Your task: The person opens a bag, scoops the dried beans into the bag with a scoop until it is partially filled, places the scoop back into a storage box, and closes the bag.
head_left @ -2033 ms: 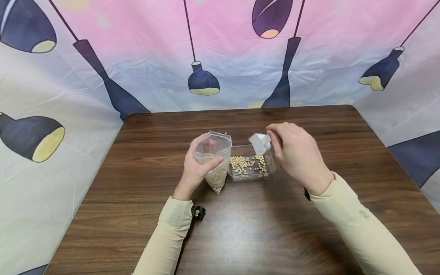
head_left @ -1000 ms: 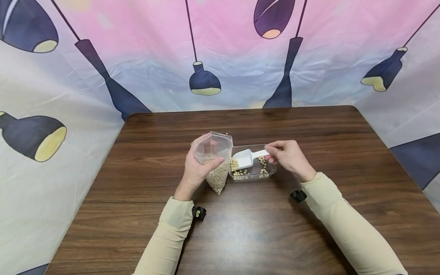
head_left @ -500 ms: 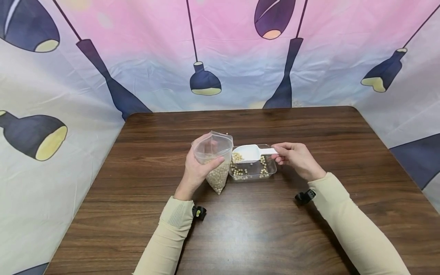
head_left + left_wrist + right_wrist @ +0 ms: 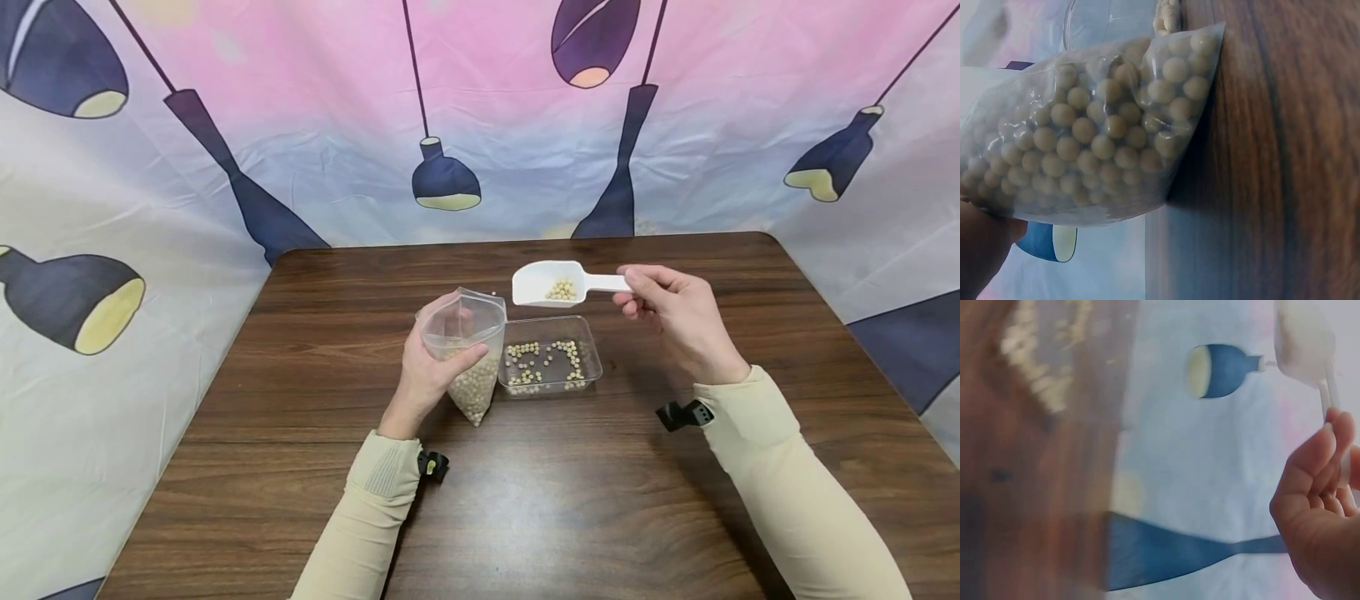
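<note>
My left hand grips a clear plastic bag by its upper part and holds its mouth wide. Pale round soybeans fill its lower part, whose pointed corner reaches down to the table in the left wrist view. In my right hand the handle of a white scoop is pinched between thumb and fingers. A small heap of soybeans lies in the scoop, raised above the back edge of a clear plastic box. Scattered soybeans lie along the sides of the box, right beside the bag.
A dark wood-grain table carries everything. One loose soybean lies behind the bag. A cloth backdrop printed with lamps hangs behind the table. Black wrist cameras sit at both cuffs.
The right hand's scoop tipped over the box, dipped in and gathered soybeans at its left end, then rose up and back with some inside. The left hand and bag stayed in place.
</note>
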The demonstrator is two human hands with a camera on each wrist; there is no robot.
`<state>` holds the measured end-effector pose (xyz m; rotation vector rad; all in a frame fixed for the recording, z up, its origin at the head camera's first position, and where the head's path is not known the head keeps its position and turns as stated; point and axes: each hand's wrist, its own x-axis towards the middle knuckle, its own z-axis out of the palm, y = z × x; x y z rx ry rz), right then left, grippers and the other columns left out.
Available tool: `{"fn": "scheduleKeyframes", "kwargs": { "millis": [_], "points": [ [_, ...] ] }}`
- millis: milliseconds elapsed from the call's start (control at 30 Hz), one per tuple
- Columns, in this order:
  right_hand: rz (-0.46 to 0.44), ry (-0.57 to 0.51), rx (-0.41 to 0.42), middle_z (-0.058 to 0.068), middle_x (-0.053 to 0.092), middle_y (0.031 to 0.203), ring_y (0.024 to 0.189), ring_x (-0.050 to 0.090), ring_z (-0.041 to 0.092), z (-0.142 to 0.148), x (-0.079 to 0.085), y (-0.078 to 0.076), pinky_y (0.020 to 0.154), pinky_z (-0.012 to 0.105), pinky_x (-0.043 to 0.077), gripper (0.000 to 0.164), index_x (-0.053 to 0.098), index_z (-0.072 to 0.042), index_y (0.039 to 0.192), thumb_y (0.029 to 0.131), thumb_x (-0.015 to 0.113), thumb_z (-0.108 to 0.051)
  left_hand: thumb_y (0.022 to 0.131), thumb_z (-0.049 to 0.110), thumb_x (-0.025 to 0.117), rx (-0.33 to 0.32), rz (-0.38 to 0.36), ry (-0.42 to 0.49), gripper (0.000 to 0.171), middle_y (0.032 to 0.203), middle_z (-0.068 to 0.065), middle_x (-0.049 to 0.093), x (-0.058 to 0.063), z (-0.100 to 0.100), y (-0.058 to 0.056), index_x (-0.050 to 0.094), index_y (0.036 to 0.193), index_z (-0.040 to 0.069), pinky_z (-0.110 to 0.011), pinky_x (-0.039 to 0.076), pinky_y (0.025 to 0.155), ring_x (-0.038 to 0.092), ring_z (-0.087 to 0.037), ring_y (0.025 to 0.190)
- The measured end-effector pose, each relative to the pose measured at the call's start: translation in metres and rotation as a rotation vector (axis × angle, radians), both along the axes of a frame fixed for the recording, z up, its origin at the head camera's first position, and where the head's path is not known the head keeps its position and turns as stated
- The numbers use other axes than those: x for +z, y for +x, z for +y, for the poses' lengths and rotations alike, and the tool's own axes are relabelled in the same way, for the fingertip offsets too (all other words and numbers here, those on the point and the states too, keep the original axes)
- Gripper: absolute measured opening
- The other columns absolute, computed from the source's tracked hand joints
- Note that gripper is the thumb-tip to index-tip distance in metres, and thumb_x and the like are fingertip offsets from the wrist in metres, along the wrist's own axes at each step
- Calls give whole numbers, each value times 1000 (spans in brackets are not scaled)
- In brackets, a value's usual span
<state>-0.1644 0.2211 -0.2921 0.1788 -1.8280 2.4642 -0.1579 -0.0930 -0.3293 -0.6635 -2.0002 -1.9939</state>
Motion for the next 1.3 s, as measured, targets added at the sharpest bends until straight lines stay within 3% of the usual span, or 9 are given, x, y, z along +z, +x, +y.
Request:
{"fn": "scheduleKeyframes", "kwargs": {
  "millis": [133,300,500,633,767,867,967,1100,1300],
  "points": [
    [147,26,-44,10,71,76,67,67,13,-18,19,10,65,23,55,27,65,10,111,93,65,-9,74,-11,74,-1,0,5,69,114,-34,56,0,0,1,44,136,-8,-30,48,88,53,-43,108],
    [343,206,-141,8,71,74,65,67,14,-40,34,24,67,24,55,20,69,5,107,92,67,-8,74,-10,73,-8,-2,11,68,115,-35,55,-1,1,1,44,136,-8,-26,48,87,52,-45,109],
    [580,384,-242,10,69,79,68,65,16,-62,38,38,65,24,54,16,71,3,104,90,66,2,74,-10,73,-5,-24,10,70,118,-31,55,-1,1,3,44,137,-6,-27,48,88,54,-38,109],
    [814,528,-306,10,69,83,71,62,12,-71,40,45,66,21,49,16,72,3,100,86,68,8,74,-8,75,9,-44,-7,71,125,-24,54,0,2,4,44,138,-5,-29,48,89,55,-27,109],
    [1041,562,-388,12,68,79,70,59,15,-78,43,50,68,20,46,12,73,5,94,91,67,-5,74,-7,75,9,-42,-15,71,124,-25,55,0,2,4,44,138,-4,-29,48,89,55,-27,109],
    [1117,544,-487,12,67,74,66,58,19,-79,45,54,67,20,44,23,73,5,90,94,65,-16,75,-8,74,-2,-26,-8,70,118,-30,56,-1,2,4,44,138,-6,-27,48,89,55,-34,109],
    [1068,551,-586,15,67,74,65,57,18,-73,47,56,68,20,44,18,72,6,90,92,68,-11,75,-9,74,-9,-16,-2,69,115,-33,56,-1,3,4,44,137,-7,-26,48,87,54,-42,108],
    [825,645,-616,16,68,77,67,54,9,-50,33,51,63,17,41,11,72,6,97,87,69,2,74,-9,74,-7,-6,-5,70,115,-34,56,-1,2,3,44,137,-7,-26,48,87,53,-45,108],
    [360,676,-406,14,67,77,63,59,9,-22,-14,31,56,16,46,17,71,0,106,94,64,-10,72,-10,75,7,12,-8,71,116,-34,56,1,1,0,44,136,-7,-29,48,87,53,-46,109]
  ]
}}
